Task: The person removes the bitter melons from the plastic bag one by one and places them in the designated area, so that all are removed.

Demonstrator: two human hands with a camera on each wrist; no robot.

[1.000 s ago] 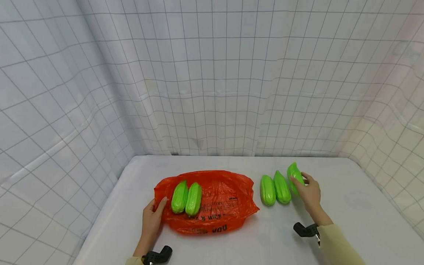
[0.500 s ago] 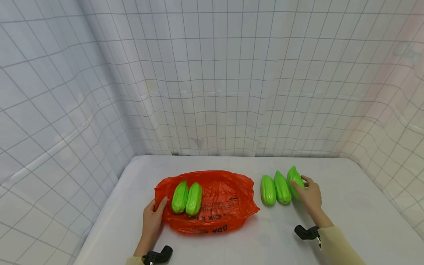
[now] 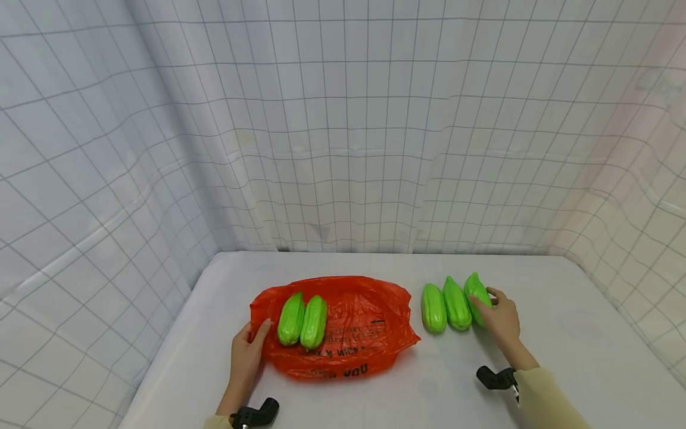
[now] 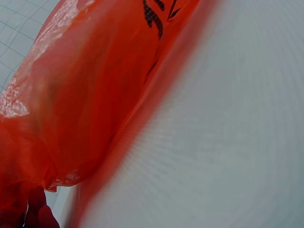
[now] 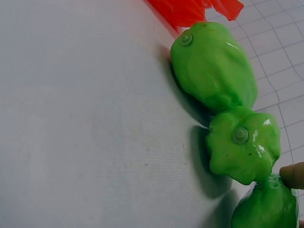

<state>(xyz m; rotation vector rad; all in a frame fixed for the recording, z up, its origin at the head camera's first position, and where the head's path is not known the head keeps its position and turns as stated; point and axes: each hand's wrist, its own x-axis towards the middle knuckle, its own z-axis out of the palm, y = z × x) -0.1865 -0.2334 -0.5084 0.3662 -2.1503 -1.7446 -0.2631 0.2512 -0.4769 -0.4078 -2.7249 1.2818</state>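
In the head view, my left hand [image 3: 245,356] pinches the left edge of a red plastic bag [image 3: 356,313], thumb on top. Two glossy green ridged gourds [image 3: 313,323] lie side by side on the bag's left part. To the right of the bag, three similar gourds stand in a row on the table. My right hand [image 3: 502,320] holds the rightmost gourd [image 3: 476,293] between thumb and fingers. That gourd touches or nearly touches the middle one [image 3: 457,304]; the left one [image 3: 433,308] is beside it. In the right wrist view, a thumb [image 5: 293,175] presses on the held gourd [image 5: 267,209].
A white-covered table [image 3: 429,381] bears everything. White curtains with a grid pattern [image 3: 348,149] enclose its back and sides. Black cameras are strapped to both wrists, the right one [image 3: 495,376] hanging over the table.
My right hand has lowered the rightmost gourd slightly toward the front, bringing it into line with the other two. My left hand and the bag have hardly moved.
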